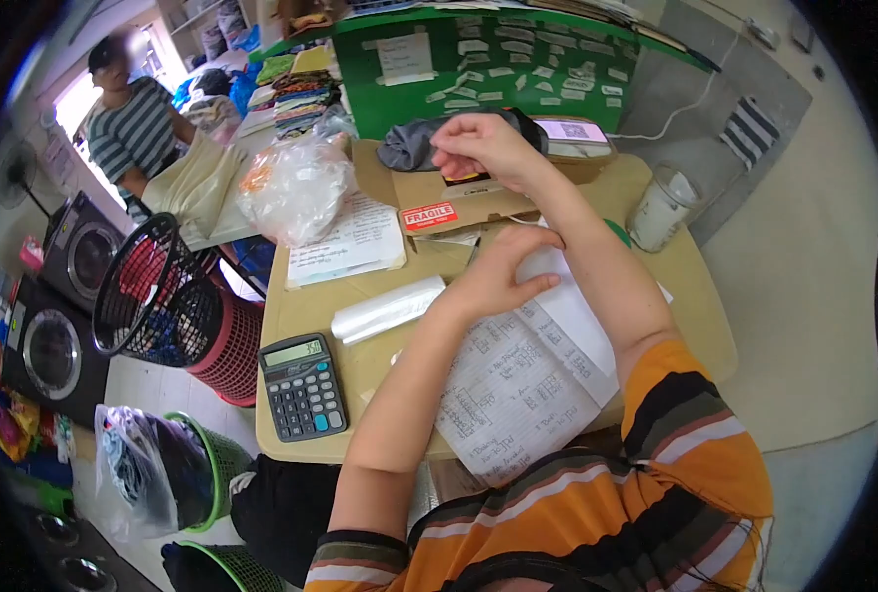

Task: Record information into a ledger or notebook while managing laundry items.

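My left hand (510,271) hovers over a handwritten sheet (518,390) and a white paper, its thumb apart from the fingers and nothing visible in it. Its fingertips come close to my right forearm. Farther out, my right hand (488,148) is raised above an open cardboard box (478,209) with a red label. The fingers are loosely curled but not closed, and I see nothing held. Dark grey cloth (406,146) lies behind that hand. A rolled white plastic piece (388,309) and a calculator (302,387) lie left of the sheet.
A bulging clear plastic bag (299,187) and a written page (345,242) lie at the table's far left. A glass jar (666,207) stands right. Laundry baskets (224,340) and washing machines (52,347) are on the left. Another person (133,123) handles beige cloth there.
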Available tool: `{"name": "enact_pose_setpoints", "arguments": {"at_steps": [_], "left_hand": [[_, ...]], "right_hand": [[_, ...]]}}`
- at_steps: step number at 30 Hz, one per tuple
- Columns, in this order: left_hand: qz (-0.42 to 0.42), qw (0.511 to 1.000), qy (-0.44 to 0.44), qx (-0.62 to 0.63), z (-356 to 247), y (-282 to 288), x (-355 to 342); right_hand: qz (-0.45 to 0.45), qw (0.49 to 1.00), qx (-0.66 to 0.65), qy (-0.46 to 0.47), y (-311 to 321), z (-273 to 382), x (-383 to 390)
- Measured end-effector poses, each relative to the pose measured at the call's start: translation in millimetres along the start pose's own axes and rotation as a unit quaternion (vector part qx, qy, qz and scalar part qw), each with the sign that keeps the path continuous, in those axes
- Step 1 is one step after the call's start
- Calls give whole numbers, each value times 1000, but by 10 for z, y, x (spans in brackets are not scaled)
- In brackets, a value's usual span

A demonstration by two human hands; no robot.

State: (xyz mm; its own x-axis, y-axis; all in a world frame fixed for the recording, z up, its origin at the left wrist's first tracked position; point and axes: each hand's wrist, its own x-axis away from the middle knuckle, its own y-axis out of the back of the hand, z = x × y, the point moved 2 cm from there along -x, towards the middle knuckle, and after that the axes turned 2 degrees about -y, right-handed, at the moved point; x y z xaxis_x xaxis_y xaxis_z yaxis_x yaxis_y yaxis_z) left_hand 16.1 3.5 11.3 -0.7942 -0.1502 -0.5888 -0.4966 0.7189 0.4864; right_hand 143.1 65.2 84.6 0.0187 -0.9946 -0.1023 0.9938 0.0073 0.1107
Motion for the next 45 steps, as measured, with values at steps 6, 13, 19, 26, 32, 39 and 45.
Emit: {"name": "enact_pose_setpoints", "arguments": {"at_steps": [6, 13, 19, 26, 32, 39, 45], "left_hand": [[49, 999, -16, 6, 296, -208, 54], [252, 939, 111, -204, 291, -560, 243], [232, 952, 102, -172, 430, -595, 264], [190, 965, 91, -158, 498, -636, 250], [160, 968, 69, -179, 483, -603, 301], [40, 987, 146, -56, 510, -661, 326], [62, 979, 161, 106, 754, -748, 294]], "right_hand": [[-38, 999, -34, -6, 79, 38, 172], [-12, 999, -49, 8, 30, 89, 99], [0, 991, -114, 74, 242, 303, -384], [-36, 996, -79, 32, 441, 621, -1335], [257, 911, 315, 65, -890, 675, -1316], [230, 657, 704, 138, -1549, -21, -1569], [222, 645, 729, 59, -1401, -531, -1916]]}}
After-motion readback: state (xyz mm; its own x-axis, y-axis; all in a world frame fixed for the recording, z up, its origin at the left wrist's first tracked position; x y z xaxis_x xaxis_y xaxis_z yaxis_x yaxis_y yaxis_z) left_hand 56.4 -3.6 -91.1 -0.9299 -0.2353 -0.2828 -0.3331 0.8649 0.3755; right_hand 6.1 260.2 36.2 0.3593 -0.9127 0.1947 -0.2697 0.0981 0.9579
